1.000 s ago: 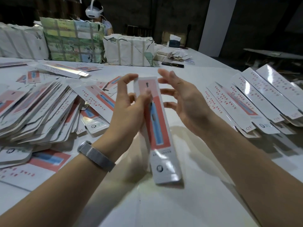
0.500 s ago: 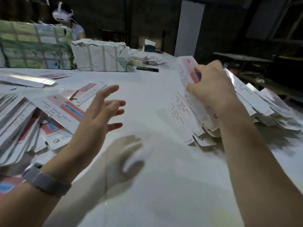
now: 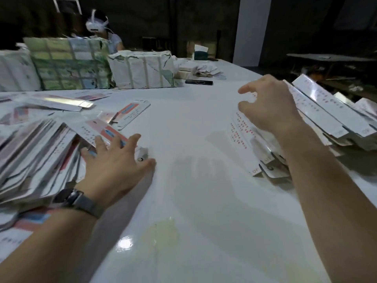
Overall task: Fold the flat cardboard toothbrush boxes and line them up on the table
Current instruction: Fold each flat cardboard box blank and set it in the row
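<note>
Cardboard lies in two lots on our white table (image 3: 204, 201): a heap of flat toothbrush boxes (image 3: 34, 152) to our left, and a row of folded boxes (image 3: 318, 115) to our right. The flat blank on top of the heap (image 3: 102, 129) is what our next move turns on, by our reckoning. It sits just ahead of our left hand (image 3: 116, 166), its long axis running from the heap's far side down toward our thumb, so a short reach forward and left would meet its near end. That hand is much the nearer one; it hovers with fingers spread and relaxed, gripping nothing, its fingertips overlapping the blank's near end, though we cannot tell whether they touch it. Our right hand (image 3: 271, 107) is well apart from the left, over the near end of the folded row, its fingers loosely bent and holding nothing that we can see; whether it touches the box beneath is unclear. The blanks look thin, glossy and slippery, white with a red panel, a blue strip and lines of small red print, and the heap is fanned and uneven. The folded ones lie side by side, leaning on one another, long axes running away from us. Beyond, wrapped bundles (image 3: 140, 70) stand at the table's far side, with a dark phone (image 3: 199, 82) beside them and another person wearing a headset (image 3: 95, 25) behind.
</note>
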`<state>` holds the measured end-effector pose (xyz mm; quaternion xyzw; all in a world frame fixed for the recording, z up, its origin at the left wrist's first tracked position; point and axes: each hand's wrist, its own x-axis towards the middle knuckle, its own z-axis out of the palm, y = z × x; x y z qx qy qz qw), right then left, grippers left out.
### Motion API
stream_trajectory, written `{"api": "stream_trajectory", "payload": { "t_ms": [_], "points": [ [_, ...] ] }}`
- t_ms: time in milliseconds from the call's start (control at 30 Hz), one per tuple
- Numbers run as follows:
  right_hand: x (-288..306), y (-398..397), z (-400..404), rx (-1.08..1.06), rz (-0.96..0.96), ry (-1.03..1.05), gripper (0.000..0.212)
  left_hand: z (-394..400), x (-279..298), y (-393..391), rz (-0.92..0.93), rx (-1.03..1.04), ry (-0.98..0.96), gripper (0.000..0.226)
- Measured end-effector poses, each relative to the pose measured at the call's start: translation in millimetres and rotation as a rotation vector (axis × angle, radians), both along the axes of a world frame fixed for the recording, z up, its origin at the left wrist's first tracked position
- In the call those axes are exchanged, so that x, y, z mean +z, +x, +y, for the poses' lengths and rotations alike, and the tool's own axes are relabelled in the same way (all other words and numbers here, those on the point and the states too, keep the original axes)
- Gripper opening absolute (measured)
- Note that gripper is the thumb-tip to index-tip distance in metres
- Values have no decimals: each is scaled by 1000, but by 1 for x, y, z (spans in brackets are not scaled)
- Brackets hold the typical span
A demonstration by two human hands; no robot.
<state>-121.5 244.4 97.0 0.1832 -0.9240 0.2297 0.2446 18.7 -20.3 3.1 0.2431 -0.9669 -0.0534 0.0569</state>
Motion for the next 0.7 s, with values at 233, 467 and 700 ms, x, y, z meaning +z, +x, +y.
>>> {"api": "stream_trajectory", "payload": {
  "t_ms": [233,467,700],
  "points": [
    [-13,29,-36,409,-72,-144,15,-5,-2,-5,192,-45,-52,38],
    [-37,55,-67,590,-171,-154,15,-2,4,-12,630,-125,152,23],
    [-50,51,-76,609,-478,-448,35,15,28,-5,1047,-282,581,53]
  ]
}}
